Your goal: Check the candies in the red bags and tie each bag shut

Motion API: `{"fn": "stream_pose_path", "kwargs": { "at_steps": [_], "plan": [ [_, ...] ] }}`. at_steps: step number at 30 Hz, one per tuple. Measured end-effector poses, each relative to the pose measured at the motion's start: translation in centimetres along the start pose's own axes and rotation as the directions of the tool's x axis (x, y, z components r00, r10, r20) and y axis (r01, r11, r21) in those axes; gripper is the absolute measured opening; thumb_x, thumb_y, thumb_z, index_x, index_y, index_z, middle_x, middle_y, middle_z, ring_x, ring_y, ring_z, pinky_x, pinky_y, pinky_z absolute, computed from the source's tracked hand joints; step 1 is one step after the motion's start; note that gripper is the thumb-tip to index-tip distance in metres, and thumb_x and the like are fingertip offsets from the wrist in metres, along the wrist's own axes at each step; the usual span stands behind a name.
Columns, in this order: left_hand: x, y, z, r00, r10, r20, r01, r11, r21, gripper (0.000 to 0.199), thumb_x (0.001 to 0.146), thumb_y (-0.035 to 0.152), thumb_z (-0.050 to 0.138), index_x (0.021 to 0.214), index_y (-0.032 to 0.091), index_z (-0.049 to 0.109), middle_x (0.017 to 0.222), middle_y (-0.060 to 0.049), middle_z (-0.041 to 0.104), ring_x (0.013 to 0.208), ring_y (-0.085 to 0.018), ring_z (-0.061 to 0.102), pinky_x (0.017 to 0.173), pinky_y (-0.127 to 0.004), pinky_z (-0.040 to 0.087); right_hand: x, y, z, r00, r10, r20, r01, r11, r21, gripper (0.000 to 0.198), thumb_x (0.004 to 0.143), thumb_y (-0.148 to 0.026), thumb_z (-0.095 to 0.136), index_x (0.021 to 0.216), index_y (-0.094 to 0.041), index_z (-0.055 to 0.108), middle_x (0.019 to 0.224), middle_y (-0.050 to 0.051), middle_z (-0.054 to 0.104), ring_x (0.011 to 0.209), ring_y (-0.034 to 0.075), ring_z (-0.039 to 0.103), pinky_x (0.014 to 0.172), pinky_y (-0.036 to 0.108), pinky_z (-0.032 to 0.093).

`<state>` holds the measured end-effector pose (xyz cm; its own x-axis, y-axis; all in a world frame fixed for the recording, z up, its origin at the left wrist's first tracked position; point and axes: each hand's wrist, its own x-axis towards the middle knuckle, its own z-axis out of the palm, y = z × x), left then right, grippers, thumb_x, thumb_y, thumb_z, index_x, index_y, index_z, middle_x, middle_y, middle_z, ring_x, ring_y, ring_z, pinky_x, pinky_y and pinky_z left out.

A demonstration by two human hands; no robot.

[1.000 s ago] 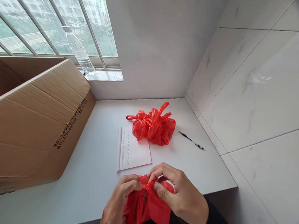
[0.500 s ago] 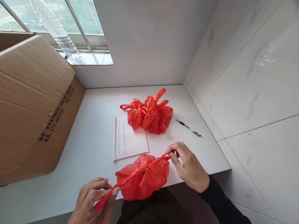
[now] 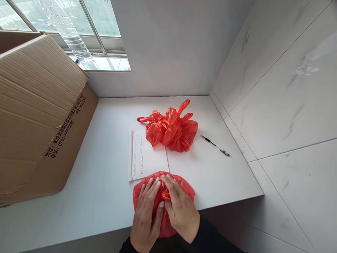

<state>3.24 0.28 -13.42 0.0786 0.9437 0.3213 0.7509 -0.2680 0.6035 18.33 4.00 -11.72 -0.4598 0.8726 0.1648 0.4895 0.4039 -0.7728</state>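
Observation:
A red plastic bag [image 3: 186, 186] with a bunched knot on top lies at the front edge of the white table, partly overhanging it. Across its left side my left hand [image 3: 147, 214] rests flat, fingers stretched out. My right hand [image 3: 180, 208] presses on the right side, fingers extended beside the knot and thumb tucked close to it. Both palms cover much of the bag, and its contents are hidden. Behind it sits a notebook [image 3: 153, 163] with handwritten columns of numbers. Another red plastic bundle [image 3: 174, 128] with tied handles overlaps the notebook's upper right corner.
A large cardboard box [image 3: 71, 138] stands at the left of the table [image 3: 107, 198]. A black and clear pen [image 3: 215, 145] lies to the right. On the windowsill is a clear water bottle [image 3: 69, 34]. Walls bound the table at the back and right.
Both hands have let go of the stretched bag handles and come together on top of the bag, laying their fingers over it. The handles are now bunched at the middle.

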Motion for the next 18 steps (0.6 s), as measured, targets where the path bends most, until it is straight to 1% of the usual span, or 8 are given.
{"fn": "stream_pose_path", "kwargs": {
  "at_steps": [3,6,9,12,13,15,16,18],
  "plan": [
    [-0.4,-1.4,1.4,0.999,0.036,0.009,-0.037,0.998,0.055,0.064,0.097,0.012,0.047,0.157,0.028,0.032,0.156,-0.004,0.047,0.150,-0.026,0.033,0.123,-0.051,0.028,-0.6,1.7,2.0,0.999,-0.032,0.008,0.033,0.986,-0.162,0.072,0.090,0.000,0.036,0.159,-0.017,0.022,0.161,0.005,0.035,0.150,0.022,0.026,0.121,0.051,0.037],
    [-0.4,-1.7,1.6,0.999,0.037,0.017,-0.038,0.996,0.082,0.065,0.097,0.012,0.046,0.158,0.027,0.029,0.157,-0.005,0.047,0.149,-0.026,0.034,0.123,-0.051,0.028,-0.5,2.2,2.3,0.999,-0.032,0.006,0.032,0.986,-0.162,0.070,0.090,0.000,0.036,0.158,-0.015,0.026,0.160,0.007,0.035,0.150,0.023,0.028,0.120,0.052,0.037],
    [-0.4,-1.4,0.7,1.000,0.030,0.004,-0.030,0.997,0.073,0.062,0.099,0.010,0.041,0.157,0.028,0.029,0.156,-0.006,0.047,0.148,-0.024,0.036,0.120,-0.049,0.035,0.2,1.5,0.7,1.000,0.005,0.010,-0.005,1.000,-0.011,0.067,0.090,-0.002,0.040,0.155,-0.019,0.034,0.157,0.007,0.041,0.148,0.023,0.033,0.120,0.050,0.038],
    [-0.3,-1.7,-1.2,0.993,0.002,-0.119,0.002,0.999,0.033,0.052,0.098,0.008,0.040,0.148,0.023,0.043,0.148,-0.011,0.054,0.142,-0.024,0.045,0.113,-0.045,0.042,0.9,0.3,-2.5,0.994,0.101,-0.043,-0.088,0.968,0.233,0.047,0.098,-0.013,0.042,0.143,-0.022,0.052,0.144,0.007,0.057,0.135,0.023,0.050,0.114,0.043,0.045],
    [-0.3,-2.1,-1.9,0.983,-0.005,-0.185,0.010,1.000,0.028,0.045,0.098,0.008,0.042,0.139,0.022,0.051,0.139,-0.012,0.059,0.135,-0.024,0.051,0.108,-0.043,0.045,1.0,0.0,-3.7,0.988,0.144,-0.063,-0.119,0.945,0.303,0.038,0.101,-0.019,0.042,0.136,-0.023,0.057,0.135,0.007,0.062,0.127,0.022,0.057,0.110,0.039,0.048],
    [-0.2,-3.1,-3.3,0.957,-0.011,-0.289,0.022,0.999,0.036,0.025,0.096,0.011,0.047,0.112,0.021,0.063,0.110,-0.010,0.068,0.108,-0.023,0.063,0.093,-0.038,0.050,1.2,-0.6,-5.8,0.973,0.218,-0.078,-0.170,0.902,0.396,0.030,0.105,-0.029,0.041,0.122,-0.022,0.065,0.116,0.007,0.069,0.108,0.021,0.065,0.097,0.033,0.052],
    [-0.1,-3.6,-3.9,0.949,-0.013,-0.316,0.030,0.998,0.050,0.016,0.095,0.013,0.050,0.099,0.021,0.064,0.095,-0.007,0.068,0.093,-0.021,0.064,0.084,-0.035,0.050,1.2,-0.8,-6.5,0.968,0.239,-0.073,-0.188,0.888,0.419,0.030,0.106,-0.033,0.040,0.116,-0.022,0.066,0.106,0.006,0.070,0.098,0.020,0.067,0.090,0.032,0.052],
    [0.0,-4.3,-4.6,0.945,-0.040,-0.324,0.064,0.996,0.065,0.014,0.094,0.016,0.055,0.082,0.022,0.060,0.075,-0.002,0.062,0.070,-0.017,0.058,0.071,-0.030,0.045,1.1,-1.3,-7.3,0.968,0.247,-0.054,-0.200,0.878,0.434,0.032,0.106,-0.036,0.038,0.106,-0.022,0.067,0.093,0.003,0.069,0.086,0.019,0.066,0.082,0.031,0.051]
  ]
}}
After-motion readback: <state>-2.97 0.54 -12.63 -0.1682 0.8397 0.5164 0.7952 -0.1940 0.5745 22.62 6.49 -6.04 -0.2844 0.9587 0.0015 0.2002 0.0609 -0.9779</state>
